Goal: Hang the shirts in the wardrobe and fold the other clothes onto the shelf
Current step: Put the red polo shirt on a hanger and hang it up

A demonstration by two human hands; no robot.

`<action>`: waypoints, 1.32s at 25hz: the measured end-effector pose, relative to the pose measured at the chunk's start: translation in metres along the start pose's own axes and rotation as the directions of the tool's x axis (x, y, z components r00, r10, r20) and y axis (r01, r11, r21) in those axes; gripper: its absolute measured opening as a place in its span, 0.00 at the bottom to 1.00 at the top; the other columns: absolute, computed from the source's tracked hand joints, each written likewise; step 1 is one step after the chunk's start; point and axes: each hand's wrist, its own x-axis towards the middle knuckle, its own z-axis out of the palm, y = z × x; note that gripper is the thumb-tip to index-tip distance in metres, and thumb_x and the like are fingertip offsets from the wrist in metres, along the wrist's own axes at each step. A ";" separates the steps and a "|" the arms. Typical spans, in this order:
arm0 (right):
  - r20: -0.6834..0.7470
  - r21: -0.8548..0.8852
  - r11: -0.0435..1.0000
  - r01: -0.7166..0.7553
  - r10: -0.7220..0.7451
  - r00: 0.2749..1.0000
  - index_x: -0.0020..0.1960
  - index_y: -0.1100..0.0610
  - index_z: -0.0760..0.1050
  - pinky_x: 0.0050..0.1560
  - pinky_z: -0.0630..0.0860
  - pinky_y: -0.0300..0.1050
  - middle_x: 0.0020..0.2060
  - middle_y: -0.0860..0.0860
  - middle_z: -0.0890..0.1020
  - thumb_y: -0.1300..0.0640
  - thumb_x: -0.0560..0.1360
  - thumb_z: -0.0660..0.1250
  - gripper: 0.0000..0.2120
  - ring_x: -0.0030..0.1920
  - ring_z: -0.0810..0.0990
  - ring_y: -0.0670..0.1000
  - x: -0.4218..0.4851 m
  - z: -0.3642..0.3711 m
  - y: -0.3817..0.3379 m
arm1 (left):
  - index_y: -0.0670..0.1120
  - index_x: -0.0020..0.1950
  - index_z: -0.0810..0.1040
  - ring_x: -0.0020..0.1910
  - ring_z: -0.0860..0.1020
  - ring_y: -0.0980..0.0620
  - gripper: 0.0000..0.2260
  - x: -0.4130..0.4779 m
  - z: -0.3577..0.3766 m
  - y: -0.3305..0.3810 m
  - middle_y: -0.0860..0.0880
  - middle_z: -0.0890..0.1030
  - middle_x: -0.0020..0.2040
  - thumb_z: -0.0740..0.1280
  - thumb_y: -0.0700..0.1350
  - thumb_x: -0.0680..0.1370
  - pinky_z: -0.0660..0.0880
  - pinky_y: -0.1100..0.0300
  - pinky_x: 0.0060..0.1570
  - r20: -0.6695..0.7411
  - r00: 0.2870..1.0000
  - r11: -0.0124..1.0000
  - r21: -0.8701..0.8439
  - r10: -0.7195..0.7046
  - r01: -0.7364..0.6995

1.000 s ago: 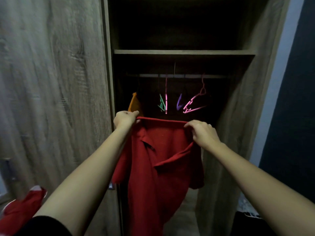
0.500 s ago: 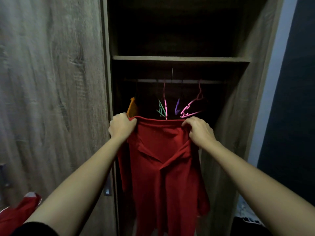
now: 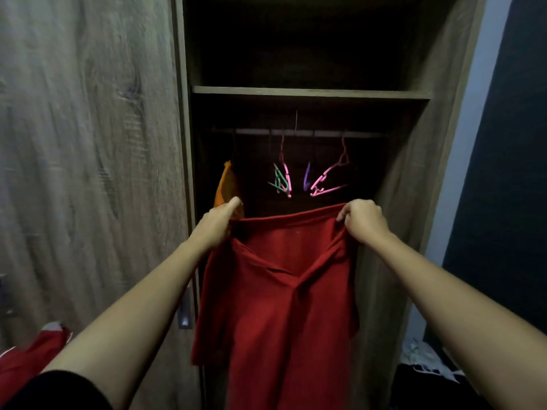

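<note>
1. Head view: both of my hands are up in front of the open wardrobe [image 3: 411, 187], holding the red shirt [image 3: 284, 306] between them by its top edge.
2. My left hand [image 3: 217, 224] grips the shirt's left corner, fingers curled round the cloth and thumb pointing up.
3. My right hand [image 3: 362, 221] pinches the right corner, fingers bent down over the edge.
4. The shirt hangs from that stretched edge, collar side toward me. Its body drops past the bottom of the frame, so I cannot tell where the hem ends.
5. The shirt is lower than the rail [image 3: 296, 132] and on no hanger.
6. On the rail hang a pink hanger [image 3: 328, 180], a green hanger [image 3: 278, 180] and a purple one [image 3: 306, 179], all bare.
7. An orange garment [image 3: 225, 184] hangs at the rail's left end, just behind my left hand.
8. The shelf [image 3: 310, 92] runs across above the rail; its top is too dark to read.
9. The door [image 3: 88, 173] stands to the left, and a red cloth [image 3: 26, 362] lies at the lower left corner.
</note>
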 end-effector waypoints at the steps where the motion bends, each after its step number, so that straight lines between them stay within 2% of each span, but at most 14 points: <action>1: 0.017 -0.013 1.000 -0.010 0.010 1.000 0.39 0.51 0.82 0.52 0.77 0.49 0.48 0.55 0.84 0.60 0.70 0.61 0.11 0.52 0.81 0.61 -0.001 0.000 0.002 | 0.47 0.57 0.70 0.51 0.77 0.40 0.18 -0.002 0.001 -0.003 0.43 0.78 0.52 0.63 0.32 0.71 0.73 0.53 0.48 -0.014 0.996 0.996 -0.013 0.089 -0.089; 4: 0.083 -0.031 0.999 -0.008 0.011 0.997 0.36 0.52 0.80 0.52 0.76 0.47 0.44 0.54 0.85 0.56 0.67 0.65 0.06 0.50 0.81 0.59 -0.003 -0.001 -0.002 | 0.41 0.47 0.79 0.56 0.78 0.41 0.11 -0.001 0.002 -0.005 0.39 0.80 0.58 0.65 0.29 0.70 0.71 0.57 0.54 -0.161 0.961 0.973 -0.013 0.227 -0.232; 8: 0.070 0.037 0.999 -0.019 0.016 0.997 0.41 0.53 0.84 0.54 0.77 0.45 0.45 0.53 0.85 0.62 0.68 0.62 0.12 0.51 0.81 0.57 -0.005 -0.005 -0.006 | 0.41 0.34 0.79 0.60 0.76 0.46 0.15 -0.003 0.010 -0.005 0.40 0.79 0.60 0.62 0.23 0.62 0.74 0.56 0.57 -0.281 0.959 0.951 -0.280 0.046 -0.128; 10: 0.075 0.096 0.994 -0.052 0.045 0.996 0.44 0.52 0.84 0.49 0.75 0.40 0.42 0.52 0.84 0.66 0.68 0.60 0.17 0.47 0.81 0.54 -0.007 -0.011 -0.003 | 0.39 0.37 0.83 0.60 0.75 0.49 0.16 -0.003 0.010 -0.005 0.43 0.79 0.60 0.62 0.23 0.62 0.74 0.58 0.56 -0.314 0.949 0.943 -0.307 0.024 -0.125; 11: 0.082 0.117 0.991 -0.069 0.059 0.995 0.44 0.52 0.84 0.47 0.73 0.38 0.41 0.52 0.84 0.67 0.68 0.60 0.17 0.43 0.79 0.53 -0.008 -0.014 -0.002 | 0.40 0.42 0.84 0.59 0.75 0.49 0.17 -0.001 0.010 -0.007 0.44 0.79 0.60 0.63 0.24 0.64 0.74 0.56 0.57 -0.306 0.951 0.958 -0.260 0.034 -0.118; 14: 0.110 0.128 0.991 -0.050 0.036 0.993 0.42 0.51 0.84 0.44 0.70 0.37 0.44 0.52 0.85 0.68 0.68 0.59 0.19 0.36 0.76 0.49 -0.006 -0.015 -0.003 | 0.45 0.56 0.80 0.57 0.76 0.44 0.15 0.001 0.007 -0.004 0.47 0.79 0.58 0.64 0.33 0.71 0.75 0.50 0.51 -0.168 0.985 0.995 0.095 0.048 -0.033; 16: 0.104 0.102 0.994 -0.036 0.026 0.994 0.42 0.50 0.84 0.46 0.71 0.37 0.47 0.52 0.84 0.69 0.68 0.59 0.20 0.43 0.80 0.53 -0.004 -0.014 -0.006 | 0.45 0.61 0.73 0.58 0.75 0.44 0.17 0.005 0.006 0.002 0.46 0.76 0.59 0.65 0.38 0.72 0.74 0.49 0.47 -0.009 1.000 0.971 0.237 0.025 -0.022; 17: 0.088 0.091 0.995 -0.038 0.030 0.996 0.43 0.49 0.84 0.48 0.73 0.39 0.49 0.53 0.84 0.68 0.68 0.59 0.20 0.47 0.80 0.55 -0.004 -0.014 -0.006 | 0.46 0.60 0.69 0.57 0.75 0.43 0.18 0.007 0.004 0.005 0.45 0.75 0.57 0.65 0.39 0.71 0.74 0.49 0.46 0.041 0.999 0.972 0.232 0.013 -0.022; 20: 0.062 0.078 0.995 -0.067 0.062 0.996 0.45 0.47 0.83 0.54 0.76 0.45 0.52 0.53 0.83 0.67 0.68 0.60 0.19 0.53 0.79 0.57 -0.004 -0.017 -0.003 | 0.49 0.51 0.67 0.41 0.79 0.41 0.13 0.015 -0.008 0.008 0.44 0.80 0.44 0.64 0.38 0.70 0.77 0.48 0.42 -0.066 0.994 0.991 -0.104 -0.087 0.080; 22: 0.070 0.085 0.992 -0.090 0.084 0.994 0.46 0.47 0.83 0.55 0.75 0.46 0.53 0.53 0.82 0.67 0.69 0.60 0.19 0.54 0.79 0.57 -0.004 -0.015 -0.001 | 0.51 0.42 0.72 0.39 0.79 0.44 0.07 0.021 -0.016 0.007 0.47 0.80 0.38 0.64 0.39 0.71 0.76 0.52 0.43 -0.097 0.979 0.959 -0.239 -0.179 0.152; 24: 0.065 0.090 0.993 -0.080 0.074 0.995 0.47 0.48 0.83 0.53 0.75 0.44 0.52 0.54 0.83 0.67 0.69 0.60 0.19 0.53 0.80 0.57 -0.001 -0.011 -0.001 | 0.50 0.40 0.78 0.41 0.78 0.48 0.06 0.024 -0.017 0.007 0.48 0.80 0.37 0.64 0.40 0.73 0.72 0.57 0.45 -0.049 0.976 0.943 -0.273 -0.213 0.192; 26: 0.056 0.098 0.992 -0.073 0.068 0.996 0.46 0.49 0.83 0.47 0.75 0.41 0.51 0.55 0.84 0.68 0.68 0.60 0.20 0.50 0.81 0.57 0.003 -0.009 -0.001 | 0.45 0.39 0.80 0.41 0.76 0.50 0.09 0.025 -0.009 0.008 0.46 0.80 0.37 0.62 0.41 0.76 0.70 0.57 0.43 -0.015 0.972 0.926 -0.308 -0.234 0.218; 30: 0.065 0.126 0.990 -0.056 0.048 0.997 0.48 0.51 0.83 0.42 0.71 0.36 0.50 0.54 0.84 0.68 0.69 0.60 0.19 0.46 0.81 0.55 0.013 -0.005 0.001 | 0.46 0.28 0.68 0.33 0.70 0.49 0.16 0.027 0.007 0.006 0.47 0.72 0.29 0.57 0.43 0.77 0.64 0.54 0.32 0.006 0.955 0.877 -0.396 -0.295 0.274; 33: 0.060 0.135 0.990 0.029 -0.037 0.998 0.52 0.54 0.82 0.52 0.76 0.39 0.54 0.54 0.83 0.69 0.68 0.60 0.20 0.52 0.81 0.54 0.026 -0.002 -0.001 | 0.44 0.37 0.74 0.43 0.78 0.42 0.16 0.044 0.023 -0.004 0.40 0.80 0.42 0.54 0.51 0.75 0.71 0.53 0.42 0.112 0.954 0.890 -0.343 -0.279 0.300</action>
